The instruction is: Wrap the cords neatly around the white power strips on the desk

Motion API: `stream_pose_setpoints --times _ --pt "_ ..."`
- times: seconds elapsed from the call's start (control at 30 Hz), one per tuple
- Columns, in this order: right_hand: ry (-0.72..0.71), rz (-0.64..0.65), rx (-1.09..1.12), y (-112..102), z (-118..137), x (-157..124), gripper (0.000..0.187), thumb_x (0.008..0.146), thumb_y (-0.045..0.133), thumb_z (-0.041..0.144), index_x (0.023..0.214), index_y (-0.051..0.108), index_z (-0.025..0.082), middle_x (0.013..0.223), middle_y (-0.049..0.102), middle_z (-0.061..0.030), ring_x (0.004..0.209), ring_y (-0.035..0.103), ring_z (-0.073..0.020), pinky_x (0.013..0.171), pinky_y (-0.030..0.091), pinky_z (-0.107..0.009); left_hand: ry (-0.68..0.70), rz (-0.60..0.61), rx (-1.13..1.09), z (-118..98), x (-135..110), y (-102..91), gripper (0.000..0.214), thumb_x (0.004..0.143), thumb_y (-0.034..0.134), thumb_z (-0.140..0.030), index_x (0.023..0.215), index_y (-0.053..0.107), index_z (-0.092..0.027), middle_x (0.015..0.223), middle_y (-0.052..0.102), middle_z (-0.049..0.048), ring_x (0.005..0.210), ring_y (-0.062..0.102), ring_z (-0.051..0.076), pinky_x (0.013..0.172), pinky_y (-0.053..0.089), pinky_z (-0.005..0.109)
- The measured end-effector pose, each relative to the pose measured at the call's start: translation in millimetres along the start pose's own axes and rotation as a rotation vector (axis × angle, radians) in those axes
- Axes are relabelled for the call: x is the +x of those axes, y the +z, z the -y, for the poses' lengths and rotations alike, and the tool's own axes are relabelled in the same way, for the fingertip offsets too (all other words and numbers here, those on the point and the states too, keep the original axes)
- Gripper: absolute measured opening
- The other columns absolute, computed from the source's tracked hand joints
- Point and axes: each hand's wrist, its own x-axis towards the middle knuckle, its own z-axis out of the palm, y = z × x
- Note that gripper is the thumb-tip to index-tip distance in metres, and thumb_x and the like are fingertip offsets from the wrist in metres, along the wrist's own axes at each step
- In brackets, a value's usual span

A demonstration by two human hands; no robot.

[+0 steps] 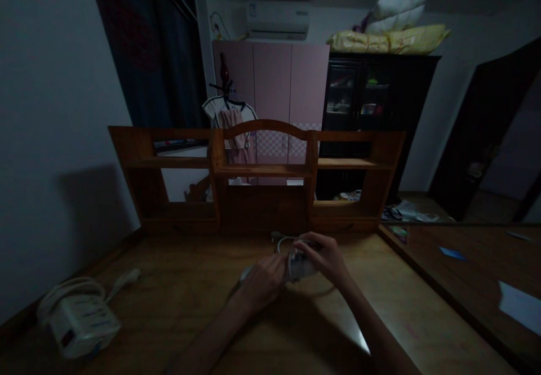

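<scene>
Both my hands meet over the middle of the wooden desk (177, 296). My left hand (264, 279) is closed on the near end of a small pale object (301, 267), which looks like a coiled white cable or charger. My right hand (324, 255) curls over its far side, fingers bent around it. A loop of white cable (282, 242) runs from the object toward the back of the desk. The room is dim, so the object's exact shape is unclear.
A white power strip (80, 321) with its wound cord lies at the desk's left front. A wooden shelf unit (257, 172) stands along the back edge. A second table (473, 273) with papers adjoins on the right. Wardrobes stand behind.
</scene>
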Motion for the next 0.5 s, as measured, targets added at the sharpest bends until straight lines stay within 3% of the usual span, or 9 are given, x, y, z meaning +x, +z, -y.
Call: stream_pose_setpoints --times 0.1,0.2,0.3,0.5 --pt "0.15 0.155 0.176 -10 -7 6 0.028 0.079 0.068 0.043 0.08 0.071 0.016 0.075 0.067 -0.0049 0.071 0.061 -0.0184 0.063 0.044 -0.025 0.056 -0.05 -0.008 -6 -3 -0.3 0.047 0.083 0.039 -0.01 0.13 0.041 -0.01 0.117 0.058 0.0179 0.107 0.055 0.027 0.093 0.044 0.043" --pt "0.252 0.269 0.271 -16 -18 7 0.032 0.074 0.07 0.046 0.077 0.071 0.014 0.071 0.064 -0.0039 0.065 0.056 -0.0155 0.058 0.042 -0.023 0.058 -0.131 -0.111 -10 -6 -6.4 0.056 0.083 0.041 -0.012 0.138 0.03 -0.014 0.126 0.054 0.0162 0.113 0.052 0.026 0.097 0.042 0.042" --pt "0.328 0.296 0.366 -16 -30 6 0.035 0.075 0.068 0.048 0.081 0.071 0.014 0.069 0.061 -0.0026 0.059 0.051 -0.0123 0.053 0.038 -0.021 0.038 -0.18 -0.192 -13 -7 -15.6 0.058 0.086 0.044 -0.019 0.141 0.026 -0.017 0.13 0.052 0.0153 0.116 0.052 0.025 0.099 0.041 0.04" --pt "0.465 0.306 0.459 -8 -42 3 0.035 0.071 0.069 0.048 0.081 0.069 0.014 0.066 0.057 -0.0017 0.056 0.047 -0.0113 0.049 0.036 -0.02 -0.026 -0.217 -0.25 -17 -11 -22.4 0.055 0.089 0.046 -0.033 0.14 0.032 -0.015 0.13 0.053 0.0162 0.118 0.051 0.027 0.102 0.037 0.04"
